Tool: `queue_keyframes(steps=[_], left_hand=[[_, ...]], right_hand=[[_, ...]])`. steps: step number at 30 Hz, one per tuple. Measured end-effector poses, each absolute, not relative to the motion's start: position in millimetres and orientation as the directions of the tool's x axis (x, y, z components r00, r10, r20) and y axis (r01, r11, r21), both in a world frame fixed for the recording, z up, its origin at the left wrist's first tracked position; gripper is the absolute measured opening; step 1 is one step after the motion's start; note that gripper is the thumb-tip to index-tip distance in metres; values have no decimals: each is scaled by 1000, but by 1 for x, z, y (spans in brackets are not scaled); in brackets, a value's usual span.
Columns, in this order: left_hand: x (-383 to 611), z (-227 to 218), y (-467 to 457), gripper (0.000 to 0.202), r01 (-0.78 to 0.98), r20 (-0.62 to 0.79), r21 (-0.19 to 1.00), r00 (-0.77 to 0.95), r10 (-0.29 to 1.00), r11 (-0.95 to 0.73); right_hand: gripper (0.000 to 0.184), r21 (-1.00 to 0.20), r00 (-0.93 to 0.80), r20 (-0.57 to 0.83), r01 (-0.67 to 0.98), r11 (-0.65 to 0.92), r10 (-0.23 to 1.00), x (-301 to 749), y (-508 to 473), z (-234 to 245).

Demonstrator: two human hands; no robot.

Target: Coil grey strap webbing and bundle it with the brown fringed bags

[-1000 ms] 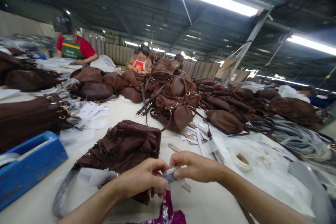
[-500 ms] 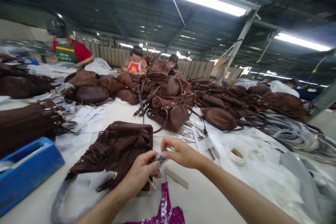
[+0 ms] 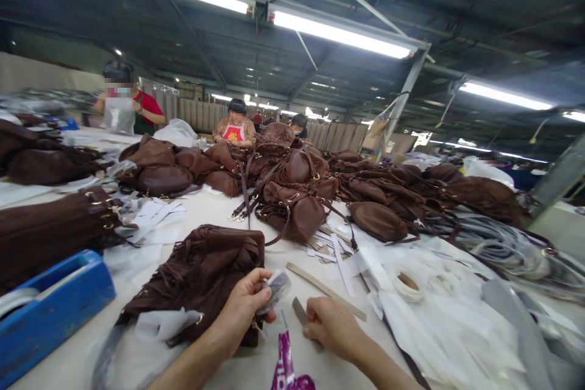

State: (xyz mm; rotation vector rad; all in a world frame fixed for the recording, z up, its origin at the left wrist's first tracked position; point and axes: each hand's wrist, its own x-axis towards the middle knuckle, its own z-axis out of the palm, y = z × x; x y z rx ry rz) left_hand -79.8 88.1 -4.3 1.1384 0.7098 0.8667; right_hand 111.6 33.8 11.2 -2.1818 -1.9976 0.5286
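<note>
My left hand [image 3: 244, 308] is closed on a small grey wrapped piece [image 3: 275, 287], held just over the near edge of a brown fringed bag [image 3: 203, 271] that lies on the white table [image 3: 219, 207]. My right hand [image 3: 329, 326] is lower and to the right, its fingers pinched on a thin flat cardboard strip [image 3: 300, 311] at the table surface. A longer tan strip [image 3: 325, 283] lies just beyond it. A purple printed scrap [image 3: 286, 368] shows between my wrists at the frame's bottom.
A blue tape dispenser [image 3: 50, 301] sits at the near left. Heaps of brown bags [image 3: 292, 195] cover the middle and far table, with paper slips [image 3: 158, 216], a tape roll [image 3: 408, 283] and clear plastic [image 3: 461, 317] on the right. Other people work at the far side.
My hands have come apart. The right hand dropped down and right to the cardboard strip, while the left hand kept the grey piece. The view tilted up slightly.
</note>
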Motion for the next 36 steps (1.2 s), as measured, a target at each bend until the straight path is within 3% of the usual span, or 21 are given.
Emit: queue_keyframes(steps=[2,4,7,8,10,13,15,17,18,20,22,25,29,32,34,36], left_hand=[[-80,-8,90,40,-255,-41,950,471,881,180],[-80,-12,92,40,-268,-36,948,451,892,174],[-81,-16,93,36,-263,-16,953,446,895,148],[-81,-16,93,36,-259,-17,955,445,895,147],[-81,-17,93,36,-253,-27,956,433,901,150],[-80,-20,96,38,-254,-47,953,415,909,165],[-79,-22,99,41,-266,-56,947,416,908,180],[-78,-24,101,43,-279,-60,941,418,906,191],[-78,-25,101,42,-279,-60,941,417,907,190],[-78,-24,100,40,-276,-54,943,420,906,185],[-79,-21,98,39,-273,-53,944,423,904,184],[-80,-16,94,39,-276,-59,942,426,903,192],[-81,-12,92,39,-268,-66,943,432,899,198],[-82,-10,92,39,-265,-69,943,439,896,202],[-83,-10,92,38,-271,-67,940,447,892,206],[-83,-11,92,38,-274,-68,938,452,890,211]], right_hand=[[8,-365,36,-122,927,-79,992,112,31,15],[7,-540,33,-173,833,-122,984,111,27,19],[9,-820,-61,-382,482,-308,922,107,18,25],[11,-850,-90,-413,395,-348,906,105,16,26],[14,-873,-85,-366,377,-310,927,103,13,26],[7,-817,-74,-9,575,35,997,105,12,24],[8,-601,-148,271,746,287,951,111,12,20],[16,-403,-209,424,828,391,881,118,10,16],[20,-362,-234,461,831,422,856,121,10,13],[22,-382,-266,523,776,502,810,125,7,8],[20,-475,-275,556,669,572,784,124,4,4],[16,-678,-227,493,504,535,840,118,1,-2],[22,-901,-145,309,270,338,940,112,0,-12],[20,-984,-111,170,41,175,979,112,1,-16],[39,-991,-123,60,-130,44,991,113,2,-17],[48,-986,-101,-19,-165,-35,995,114,5,-17]])
